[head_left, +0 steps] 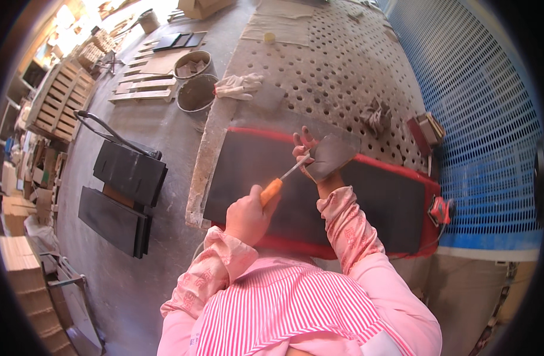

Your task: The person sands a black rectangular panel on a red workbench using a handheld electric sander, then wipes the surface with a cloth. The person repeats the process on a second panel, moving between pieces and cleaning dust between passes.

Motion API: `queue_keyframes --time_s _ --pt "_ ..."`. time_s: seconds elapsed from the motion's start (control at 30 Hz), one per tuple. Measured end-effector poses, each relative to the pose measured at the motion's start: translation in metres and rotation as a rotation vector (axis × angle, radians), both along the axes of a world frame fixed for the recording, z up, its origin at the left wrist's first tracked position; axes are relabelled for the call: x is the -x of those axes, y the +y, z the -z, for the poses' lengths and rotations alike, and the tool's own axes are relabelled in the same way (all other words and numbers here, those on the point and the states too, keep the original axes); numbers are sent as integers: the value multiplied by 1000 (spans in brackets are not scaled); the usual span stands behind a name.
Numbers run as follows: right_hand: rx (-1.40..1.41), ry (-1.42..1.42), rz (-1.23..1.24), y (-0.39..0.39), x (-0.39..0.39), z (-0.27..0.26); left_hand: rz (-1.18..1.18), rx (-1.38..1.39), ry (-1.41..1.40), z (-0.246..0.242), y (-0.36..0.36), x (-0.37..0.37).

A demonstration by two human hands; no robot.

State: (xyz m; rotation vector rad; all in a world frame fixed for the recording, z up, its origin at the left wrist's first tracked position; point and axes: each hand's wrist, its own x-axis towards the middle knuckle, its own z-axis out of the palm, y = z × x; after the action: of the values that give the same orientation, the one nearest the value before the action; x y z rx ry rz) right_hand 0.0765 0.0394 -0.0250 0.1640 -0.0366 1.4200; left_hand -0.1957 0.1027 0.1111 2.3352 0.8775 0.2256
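Observation:
My left hand (249, 216) grips the orange handle of a thin metal-shafted hand tool (272, 191), perhaps a screwdriver. Its shaft slants up towards the fingers of my right hand (304, 146), and the tip ends close to them. That right hand holds a thin, dark, stiff sheet (332, 153), which covers the palm. Whether the tip touches the sheet or the fingers, I cannot tell. Below both hands a large black panel (254, 173) lies over a red cloth (316, 250) on the perforated worktable (325, 66).
A red power sander (441, 210) sits at the table's right end, by a blue slatted grille (476, 133). White work gloves (240, 85) and a grey rag (376, 116) lie farther back. Black panels (125, 173) rest on a cart at left, near two bins (196, 95) and a wooden pallet (140, 95).

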Motion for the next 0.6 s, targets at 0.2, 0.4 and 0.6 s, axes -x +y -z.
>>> queue_keyframes --time_s 0.2,0.4,0.6 --pt "212 67 -60 27 -37 25 -71 4 96 -12 7 -21" --pt "968 -180 381 54 -118 52 -117 45 -20 5 5 -13" --pt "1698 -2026 921 14 -258 51 -257 59 62 2 -5 27"
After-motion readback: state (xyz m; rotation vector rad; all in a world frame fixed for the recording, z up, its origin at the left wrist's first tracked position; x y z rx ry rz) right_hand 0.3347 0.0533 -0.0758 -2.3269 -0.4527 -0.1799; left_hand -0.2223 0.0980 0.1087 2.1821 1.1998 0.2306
